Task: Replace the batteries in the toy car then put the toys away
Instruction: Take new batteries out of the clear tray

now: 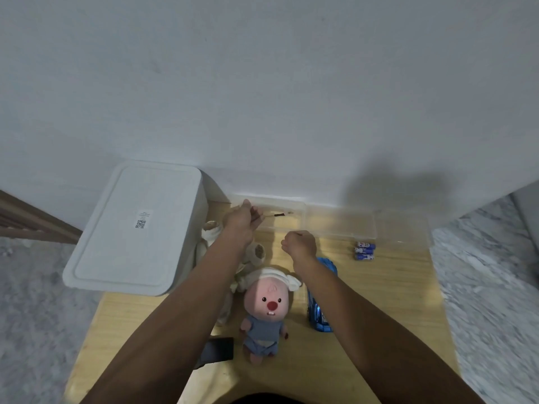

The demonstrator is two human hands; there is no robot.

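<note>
Early stage: left hand (242,221) gripping screwdriver (274,214), right hand (300,244) fisted, empty; toy car (319,301), batteries (364,250) untouched on table (379,301).

pink plush (269,298), grey-blue outfit | blue toy car (320,312) | blue-white batteries (364,251) | white bin (137,228)

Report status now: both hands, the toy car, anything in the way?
Left hand reaching into clear tray, grip unclear. Right hand fisted, empty. Toy car untouched; batteries waiting. Pink plush beside car.

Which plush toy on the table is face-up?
The pink plush in blue clothes, lying face-up nearest the person. The cream plush beside it shows no face, partly hidden under the left arm.
</note>
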